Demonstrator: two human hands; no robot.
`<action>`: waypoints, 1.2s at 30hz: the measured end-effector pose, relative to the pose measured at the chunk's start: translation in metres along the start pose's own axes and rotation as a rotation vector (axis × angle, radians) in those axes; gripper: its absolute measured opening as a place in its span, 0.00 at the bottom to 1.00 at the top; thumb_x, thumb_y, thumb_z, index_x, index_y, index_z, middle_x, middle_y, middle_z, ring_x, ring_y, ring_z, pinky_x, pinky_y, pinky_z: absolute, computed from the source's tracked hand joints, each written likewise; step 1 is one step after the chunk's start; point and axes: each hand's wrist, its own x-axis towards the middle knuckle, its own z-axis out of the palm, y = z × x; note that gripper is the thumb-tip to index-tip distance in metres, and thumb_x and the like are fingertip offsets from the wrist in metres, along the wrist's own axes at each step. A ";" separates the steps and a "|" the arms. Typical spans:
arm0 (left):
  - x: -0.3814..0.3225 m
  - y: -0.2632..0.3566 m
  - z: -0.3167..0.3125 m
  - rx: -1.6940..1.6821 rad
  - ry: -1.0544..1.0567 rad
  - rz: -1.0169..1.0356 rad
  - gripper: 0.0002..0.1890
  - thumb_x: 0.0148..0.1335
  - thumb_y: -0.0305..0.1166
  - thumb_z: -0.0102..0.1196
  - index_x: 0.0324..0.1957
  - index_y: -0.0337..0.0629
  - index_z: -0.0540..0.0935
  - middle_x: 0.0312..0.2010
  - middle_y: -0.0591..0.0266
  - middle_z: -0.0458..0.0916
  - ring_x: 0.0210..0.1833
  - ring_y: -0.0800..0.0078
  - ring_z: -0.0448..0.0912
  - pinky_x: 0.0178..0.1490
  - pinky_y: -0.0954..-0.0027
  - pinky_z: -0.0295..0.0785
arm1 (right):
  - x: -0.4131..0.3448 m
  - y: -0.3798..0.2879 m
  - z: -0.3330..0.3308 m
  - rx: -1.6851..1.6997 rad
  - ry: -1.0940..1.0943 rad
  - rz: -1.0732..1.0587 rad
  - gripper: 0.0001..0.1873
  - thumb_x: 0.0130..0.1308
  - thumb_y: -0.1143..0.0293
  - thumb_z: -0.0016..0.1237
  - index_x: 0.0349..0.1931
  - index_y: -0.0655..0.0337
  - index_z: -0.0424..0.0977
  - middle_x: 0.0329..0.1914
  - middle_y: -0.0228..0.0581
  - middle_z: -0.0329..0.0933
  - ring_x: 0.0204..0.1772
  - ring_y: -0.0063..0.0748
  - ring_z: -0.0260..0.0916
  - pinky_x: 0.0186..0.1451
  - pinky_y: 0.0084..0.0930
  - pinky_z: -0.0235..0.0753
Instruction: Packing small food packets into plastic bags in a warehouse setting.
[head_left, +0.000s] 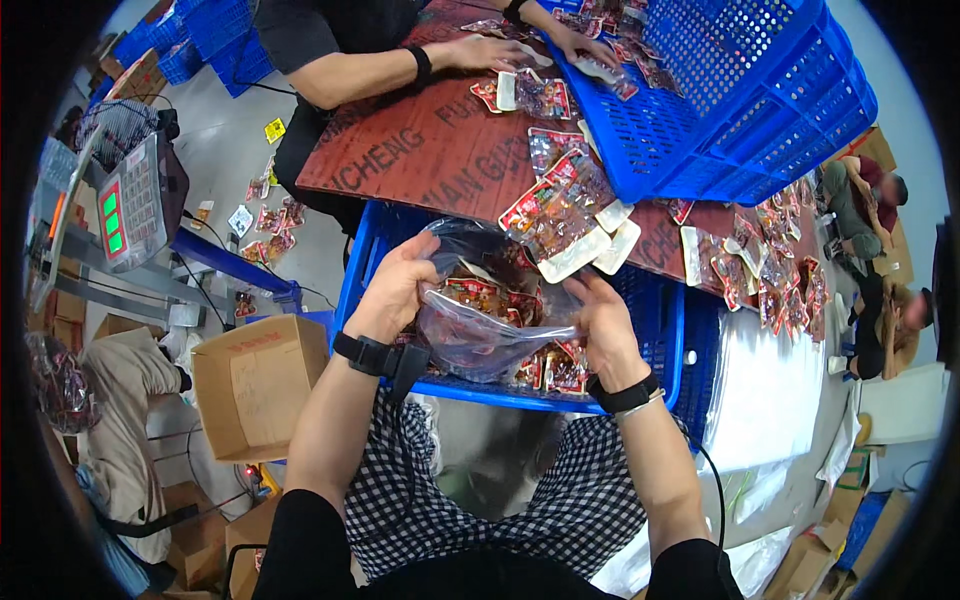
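My left hand (401, 283) grips the left rim of a clear plastic bag (480, 341), with thumb and fingers on the film. On the bag's right side, my right hand (606, 322) holds the rim near its fingertips. Inside the bag lie several red-and-brown printed food packets (480, 292). The bag is held open over a blue plastic crate (510, 401), where more packets (564, 369) lie. Just beyond my right fingertips, a cluster of sealed packets (559, 217) overhangs the edge of a reddish board (420, 161).
A co-worker's hands (491, 54) touch packets on the board beside a tilted blue crate (675, 142). More packets (780, 262) are heaped at the right. Left stand a cardboard box (259, 386) and a digital scale display (139, 202). Packets (277, 217) lie on the floor.
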 end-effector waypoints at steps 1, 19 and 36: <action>0.000 0.000 -0.001 -0.011 0.000 -0.005 0.36 0.38 0.13 0.38 0.57 0.29 0.49 0.59 0.48 0.49 0.50 0.70 0.66 0.41 0.79 0.67 | -0.002 -0.003 0.001 -0.015 -0.002 0.006 0.37 0.37 0.87 0.27 0.57 0.69 0.46 0.56 0.56 0.53 0.19 0.27 0.63 0.13 0.16 0.59; -0.007 0.010 -0.012 -0.040 -0.069 0.050 0.19 0.39 0.13 0.39 0.38 0.34 0.69 0.32 0.63 0.72 0.29 0.75 0.73 0.31 0.80 0.68 | -0.015 -0.004 0.014 -0.045 0.150 0.011 0.19 0.40 0.85 0.30 0.38 0.67 0.62 0.20 0.37 0.64 0.15 0.25 0.58 0.11 0.19 0.58; 0.005 -0.004 -0.011 -0.002 0.055 0.049 0.38 0.37 0.14 0.39 0.57 0.29 0.48 0.57 0.48 0.53 0.46 0.72 0.68 0.34 0.83 0.65 | -0.006 -0.004 0.014 -0.016 0.082 0.011 0.24 0.40 0.86 0.29 0.44 0.66 0.61 0.25 0.33 0.66 0.16 0.23 0.58 0.11 0.17 0.57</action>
